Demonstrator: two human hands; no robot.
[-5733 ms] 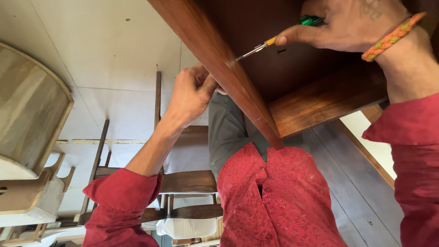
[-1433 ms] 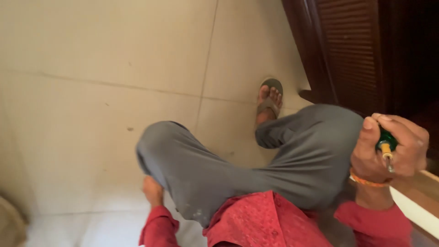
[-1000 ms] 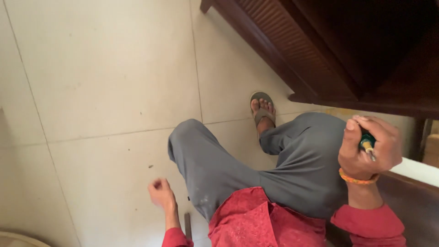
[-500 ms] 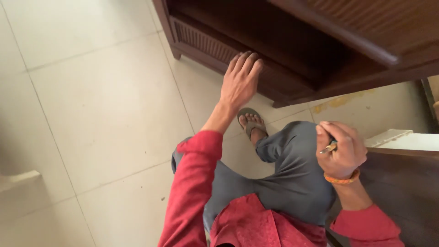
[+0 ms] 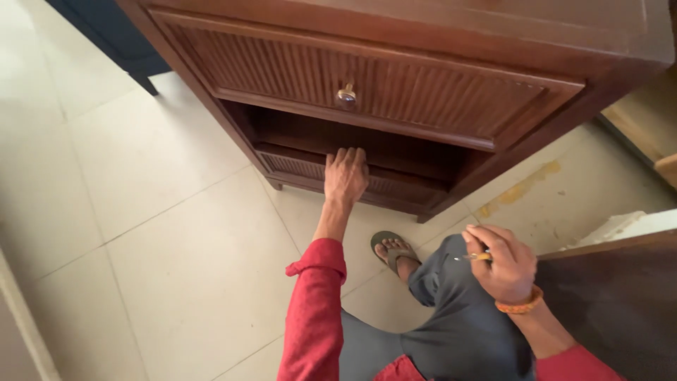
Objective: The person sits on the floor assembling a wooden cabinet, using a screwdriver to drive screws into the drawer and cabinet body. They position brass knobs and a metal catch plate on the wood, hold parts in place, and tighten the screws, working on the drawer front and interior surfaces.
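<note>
The big dark brown wooden cabinet [image 5: 423, 92] standing on the pale tiled floor [image 5: 155, 212] looks heavy and stiff, so it is best gripped at its lower shelf edge, where the left hand [image 5: 345, 176] is laid flat with fingers together, while the right hand [image 5: 502, 262] is closed around a small screwdriver [image 5: 471, 257].

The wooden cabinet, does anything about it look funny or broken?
The cabinet has an open gap under its top drawer, which looks like a missing drawer. The left hand reaches there. The floor beside it shows a yellowish stain.
</note>
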